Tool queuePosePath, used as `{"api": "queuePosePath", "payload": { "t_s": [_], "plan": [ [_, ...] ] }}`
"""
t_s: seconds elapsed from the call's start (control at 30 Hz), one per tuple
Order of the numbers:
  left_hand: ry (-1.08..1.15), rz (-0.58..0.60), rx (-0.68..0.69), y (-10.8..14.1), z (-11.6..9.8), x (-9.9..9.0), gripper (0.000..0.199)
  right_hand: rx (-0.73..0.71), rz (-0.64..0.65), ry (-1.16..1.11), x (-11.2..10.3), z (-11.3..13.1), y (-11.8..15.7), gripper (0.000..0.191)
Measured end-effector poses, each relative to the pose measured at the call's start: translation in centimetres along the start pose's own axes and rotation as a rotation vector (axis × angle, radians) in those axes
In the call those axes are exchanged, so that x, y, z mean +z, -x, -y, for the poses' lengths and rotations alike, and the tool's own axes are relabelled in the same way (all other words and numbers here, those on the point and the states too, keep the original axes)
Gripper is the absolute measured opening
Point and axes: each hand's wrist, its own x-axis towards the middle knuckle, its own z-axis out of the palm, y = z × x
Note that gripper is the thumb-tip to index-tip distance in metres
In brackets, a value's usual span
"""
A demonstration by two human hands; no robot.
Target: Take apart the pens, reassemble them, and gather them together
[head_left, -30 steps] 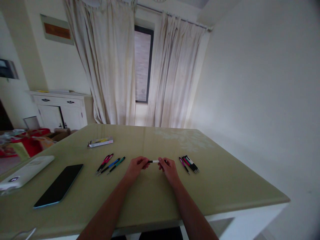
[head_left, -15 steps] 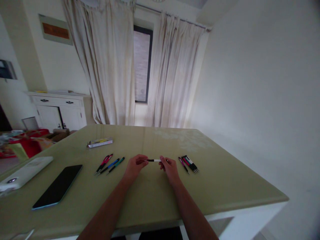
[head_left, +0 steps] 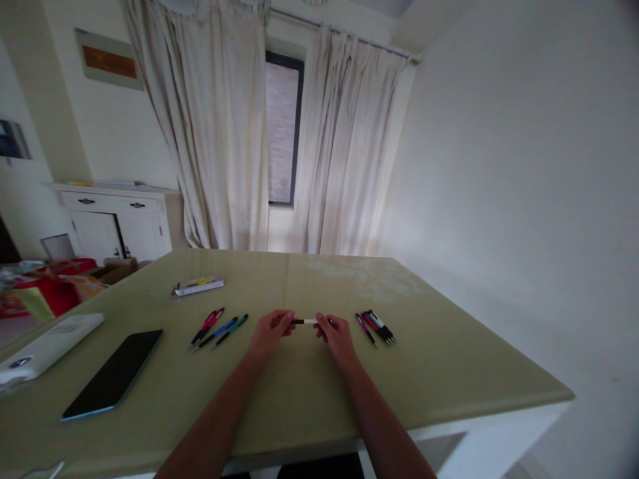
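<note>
A black and white pen (head_left: 305, 322) is held level between my two hands above the middle of the table. My left hand (head_left: 271, 332) pinches its black end, and my right hand (head_left: 336, 334) pinches the white part. Left of my hands lie a teal pen (head_left: 230, 331), a blue pen (head_left: 216, 333) and red and black pens (head_left: 207, 325), side by side at a slant. To the right is a cluster of several pens (head_left: 380, 326), with a purple pen (head_left: 366, 330) at its left edge.
On the green table (head_left: 309, 392), a black tablet or phone (head_left: 116, 374) lies at the left beside a white device (head_left: 50, 347). A clear pen box (head_left: 200, 286) sits farther back. A white cabinet (head_left: 120, 219) and red bags (head_left: 57, 289) stand beyond the left side.
My hands have come slightly closer together along the pen, and less of its black end shows beside my left fingers.
</note>
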Motion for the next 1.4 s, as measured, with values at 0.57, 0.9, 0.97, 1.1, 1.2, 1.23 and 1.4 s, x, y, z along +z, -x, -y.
{"api": "queuePosePath", "payload": {
  "t_s": [0.57, 0.9, 0.97, 1.1, 1.2, 1.23, 1.4],
  "plan": [
    [-0.038, 0.001, 0.043, 0.1, 0.0, 0.1, 0.044, 0.005, -0.022, -0.012, -0.1, -0.4, -0.1, 0.049],
    [0.007, 0.058, -0.084, 0.4, -0.4, 0.2, 0.05, 0.03, -0.042, 0.005, -0.3, -0.2, -0.2, 0.051],
    [0.008, 0.059, -0.063, 0.4, -0.4, 0.4, 0.052, 0.07, -0.06, -0.057, -0.2, -0.3, -0.2, 0.051],
    [0.005, 0.086, -0.037, 0.7, -0.6, 0.9, 0.054, 0.137, -0.099, -0.287, 0.2, -0.5, -0.3, 0.046],
    [-0.031, 0.147, -0.011, 1.1, -0.8, 1.2, 0.05, 0.17, -0.116, -0.373, 0.4, -0.6, -0.3, 0.047],
    [-0.048, 0.17, 0.008, 1.3, -0.9, 1.3, 0.048, 0.168, -0.134, -0.373, 0.4, -0.6, -0.2, 0.047],
    [-0.081, 0.286, 0.035, 1.9, -0.9, 2.0, 0.039, 0.117, -0.244, -0.355, 0.3, 0.0, -0.2, 0.047]
  ]
}}
